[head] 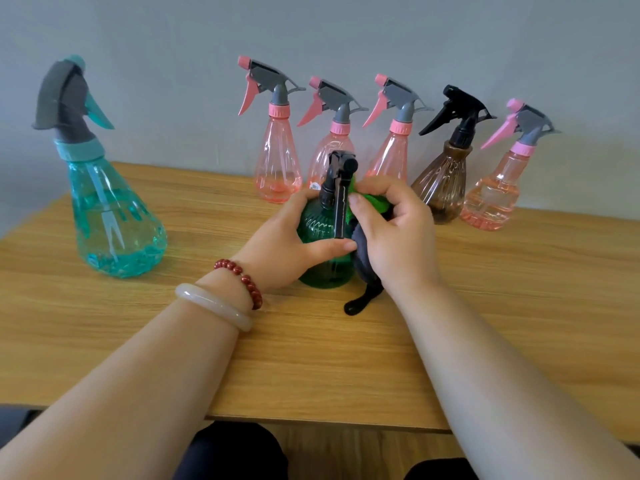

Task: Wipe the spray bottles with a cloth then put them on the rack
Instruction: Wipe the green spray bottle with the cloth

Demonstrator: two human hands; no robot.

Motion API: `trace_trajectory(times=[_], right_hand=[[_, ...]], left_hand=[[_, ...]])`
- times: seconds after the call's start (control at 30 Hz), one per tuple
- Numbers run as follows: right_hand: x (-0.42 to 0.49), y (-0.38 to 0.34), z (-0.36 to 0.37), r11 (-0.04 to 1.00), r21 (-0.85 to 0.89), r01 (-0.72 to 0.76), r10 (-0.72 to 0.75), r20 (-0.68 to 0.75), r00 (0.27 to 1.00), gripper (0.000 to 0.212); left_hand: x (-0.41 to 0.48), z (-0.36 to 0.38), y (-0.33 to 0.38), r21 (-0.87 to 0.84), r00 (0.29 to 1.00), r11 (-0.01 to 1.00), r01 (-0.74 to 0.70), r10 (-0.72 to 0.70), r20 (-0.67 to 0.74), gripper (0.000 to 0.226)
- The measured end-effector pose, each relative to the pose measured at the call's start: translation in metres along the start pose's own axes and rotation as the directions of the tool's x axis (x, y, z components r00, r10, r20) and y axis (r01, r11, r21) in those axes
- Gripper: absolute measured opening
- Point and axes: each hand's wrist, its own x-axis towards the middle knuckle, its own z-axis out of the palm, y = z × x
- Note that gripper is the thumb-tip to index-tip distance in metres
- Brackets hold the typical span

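Observation:
A green spray bottle (320,233) with a black trigger head stands on the wooden table (311,358) in the middle of the view. My left hand (289,237) grips its body from the left, thumb across the front. My right hand (391,230) holds a cloth (363,271), dark on one side and green on the other, pressed against the bottle's right shoulder near the neck. A dark tail of the cloth hangs down onto the table.
A teal spray bottle (110,216) stands at the left. Along the wall stand three pink bottles (277,168), a brown one with a black head (441,188) and another pink one (491,202). No rack is in view.

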Motion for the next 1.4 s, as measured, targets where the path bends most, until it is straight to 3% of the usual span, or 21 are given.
trace_trajectory(times=[0.17,0.33,0.47,0.67,0.73,0.87,0.93,1.03,1.17,1.23,1.3,1.4], right_hand=[[-0.002,0.005,-0.008,0.994,-0.096,-0.048,0.055,0.061,0.997,0.019],[0.001,-0.004,0.001,0.99,0.125,-0.063,0.065,-0.017,0.998,0.019],[-0.002,0.0,-0.001,0.998,0.038,-0.04,0.04,0.003,0.999,0.019],[-0.001,0.0,-0.014,0.991,-0.064,-0.118,0.124,0.091,0.988,0.027],[-0.003,-0.002,-0.009,0.995,-0.003,-0.098,0.098,0.058,0.994,0.029],[-0.001,-0.008,0.0,0.997,0.026,0.067,-0.066,-0.044,0.997,0.019],[0.0,-0.006,0.002,0.995,-0.024,0.1,-0.101,-0.044,0.994,0.013],[-0.002,-0.002,-0.001,0.999,-0.031,-0.007,0.007,-0.015,1.0,0.021],[-0.003,-0.001,-0.007,0.99,-0.062,-0.129,0.132,0.051,0.99,0.025],[-0.002,-0.005,-0.005,0.997,-0.027,-0.076,0.075,-0.017,0.997,0.025],[-0.001,-0.008,-0.001,0.996,-0.041,0.077,-0.08,-0.1,0.992,0.019],[0.0,-0.003,0.0,0.94,-0.193,0.282,-0.301,-0.072,0.951,0.008]], left_hand=[[0.0,0.002,-0.002,0.032,1.0,0.999,-0.007,0.008,-0.019,0.091],[-0.001,0.002,-0.005,0.036,0.998,0.999,-0.036,0.037,-0.04,0.071],[-0.002,0.001,-0.003,-0.004,0.999,0.999,-0.041,0.041,-0.035,0.082],[-0.004,0.0,-0.007,-0.033,0.996,0.998,-0.048,0.045,-0.074,0.062],[-0.004,0.002,-0.008,-0.025,0.996,0.998,-0.059,0.057,-0.069,0.062],[-0.004,0.008,-0.003,0.09,0.989,0.993,-0.08,0.09,-0.12,0.089],[-0.004,0.007,-0.003,0.079,0.989,0.993,-0.083,0.092,-0.117,0.073],[-0.003,0.0,-0.005,0.033,0.992,0.996,-0.081,0.084,-0.094,0.054],[-0.003,-0.002,-0.008,-0.043,0.993,0.997,-0.064,0.059,-0.101,0.066],[-0.003,-0.001,-0.007,-0.076,0.995,0.995,-0.07,0.064,-0.081,0.068],[-0.002,0.001,-0.009,-0.058,0.996,0.995,-0.08,0.078,-0.042,0.059],[0.0,0.002,-0.009,-0.036,0.994,0.994,-0.108,0.107,-0.024,0.057]])
